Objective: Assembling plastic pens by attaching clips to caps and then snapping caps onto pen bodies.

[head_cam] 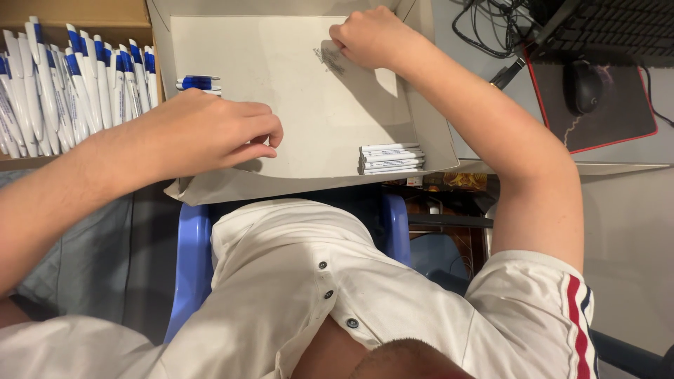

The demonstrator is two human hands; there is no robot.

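Bare skin and white card fill the middle of the view. The left hand (pixel 203 133) hovers low inside a shallow white cardboard box (pixel 281 91), fingers curled together with thumb and forefinger pinched near the box floor; whether anything sits in that pinch cannot be told. Just behind its knuckles, against the box's left wall, lies a small bundle of white pens with blue caps (pixel 199 83). The right hand (pixel 368 36) is at the far side of the same box, closed in a loose fist with the fingertips pressing on the floor beside a grey smudge (pixel 328 60); it grips nothing that shows. The two hands are well apart, left near and right far.

At the box's near right corner a neat stack of white pens (pixel 392 158) rests on the floor against the wall. Left of the box, a brown cardboard tray (pixel 105 17) holds a dense row of white-and-blue pens (pixel 70 91) leaning side by side. Right of the box, on the grey worktop (pixel 625 210), a black computer mouse (pixel 584 85) sits on a dark red-edged mouse mat (pixel 618 119), with a black keyboard (pixel 618 28) and tangled cables (pixel 484 28) beyond. Below, a blue plastic chair (pixel 189 260) shows beside the person's white shirt (pixel 295 281).
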